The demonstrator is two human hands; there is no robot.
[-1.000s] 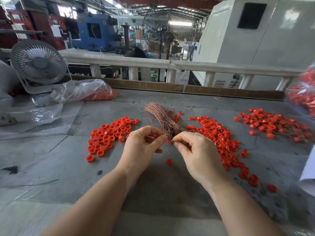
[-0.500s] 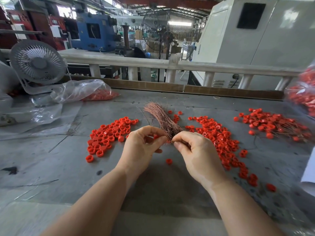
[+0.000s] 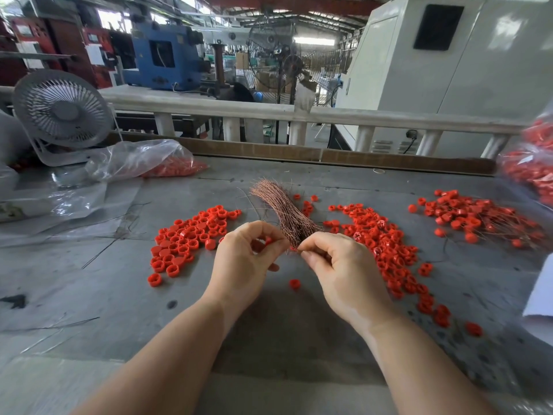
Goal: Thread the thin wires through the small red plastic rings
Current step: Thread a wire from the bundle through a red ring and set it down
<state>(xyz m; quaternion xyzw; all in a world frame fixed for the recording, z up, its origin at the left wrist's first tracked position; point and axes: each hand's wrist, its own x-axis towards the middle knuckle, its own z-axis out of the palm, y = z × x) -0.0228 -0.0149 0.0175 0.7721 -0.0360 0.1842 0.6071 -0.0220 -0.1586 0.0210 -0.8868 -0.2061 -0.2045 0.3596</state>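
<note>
1. The right hand pinches the lower end of the copper wire bundle, which fans up and away over the counter.
2. The left hand curls its fingers round a red ring, just beside the bundle's base.
3. The ring is mostly hidden; whether a wire enters it cannot be told.
4. Against half a second ago, both hands and the bundle sit unchanged.

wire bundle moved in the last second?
No. The wire bundle sits in the same spot relative to the lone red ring on the table; both hands hold their positions too.
</note>
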